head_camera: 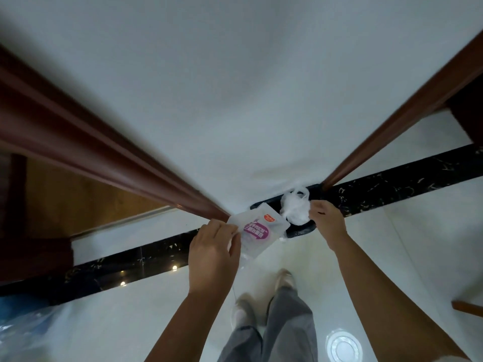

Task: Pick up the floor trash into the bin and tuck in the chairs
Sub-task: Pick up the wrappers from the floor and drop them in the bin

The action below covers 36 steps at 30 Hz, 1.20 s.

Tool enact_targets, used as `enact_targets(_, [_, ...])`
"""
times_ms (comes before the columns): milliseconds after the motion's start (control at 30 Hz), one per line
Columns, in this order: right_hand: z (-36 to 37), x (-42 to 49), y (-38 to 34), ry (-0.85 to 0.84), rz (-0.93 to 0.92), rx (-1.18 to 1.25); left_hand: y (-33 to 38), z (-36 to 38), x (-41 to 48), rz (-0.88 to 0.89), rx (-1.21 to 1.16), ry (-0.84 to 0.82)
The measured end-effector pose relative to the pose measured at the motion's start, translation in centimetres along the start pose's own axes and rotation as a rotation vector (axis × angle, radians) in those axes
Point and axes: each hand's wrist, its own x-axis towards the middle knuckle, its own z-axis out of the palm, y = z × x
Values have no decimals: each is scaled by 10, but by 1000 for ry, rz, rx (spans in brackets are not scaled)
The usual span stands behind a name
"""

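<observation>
Left hand [213, 253] pinching a printed plastic wrapper [257, 228] just short of the black bin [300, 229] | right hand [326, 218] gripping a crumpled white bag [295, 207] over the bin | advice: release each only when above the opening.

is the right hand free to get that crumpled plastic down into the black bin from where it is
Probably yes. The right hand holds the crumpled plastic bag directly over the black bin, and nothing sits between them; the pouch in the left hand stays off to the side.

Left hand [213, 253]: forearm extended forward, fingers pinched closed. Right hand [326, 222]: forearm extended, fingers pinched closed.
</observation>
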Motion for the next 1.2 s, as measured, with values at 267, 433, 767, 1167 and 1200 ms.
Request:
enact_targets(267, [-8, -35, 43, 58, -186, -315, -2, 76, -7, -33, -31, -87])
enact_targets(433, [-12, -40, 58, 191, -309, -450, 1, 127, 1, -37, -21, -194])
enact_targets(767, [-13, 6, 96, 300, -378, -437, -15, 243, 39, 11, 19, -324])
enact_targets(1167, [-23, -10, 129, 314, -316, -473, -32, 256, 12, 219, 181, -493])
enact_targets(1200, [-23, -18, 127, 323, -313, -472, -24, 246, 8, 258, 169, -475])
